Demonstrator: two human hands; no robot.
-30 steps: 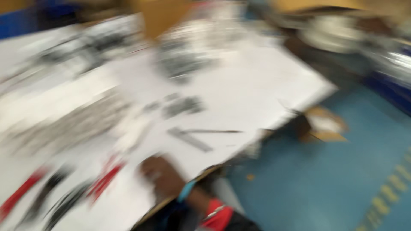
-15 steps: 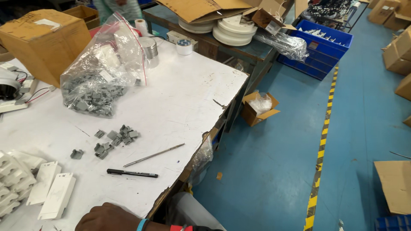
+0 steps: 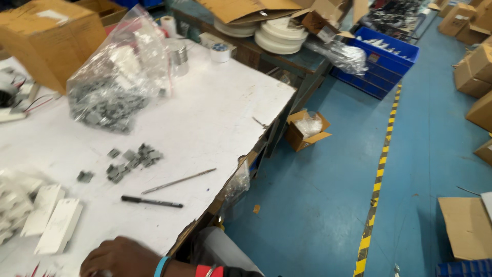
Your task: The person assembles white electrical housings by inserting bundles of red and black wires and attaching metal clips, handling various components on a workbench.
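Only my right hand shows, at the bottom edge, resting on the white table with its back up and fingers curled under. A teal band and a red cuff sit at the wrist. What the fingers enclose is hidden. Nearest to it lie a black pen, a thin metal rod and two white flat plastic pieces. A small heap of grey metal parts lies further in. My left hand is out of frame.
A clear bag of grey parts and a cardboard box stand at the table's back left. On the blue floor to the right are a small open carton, a yellow-black stripe and blue crates.
The view went from a blurred sweep over the table to a steady look toward its right edge and the floor. My hand stays low on the table near the edge.
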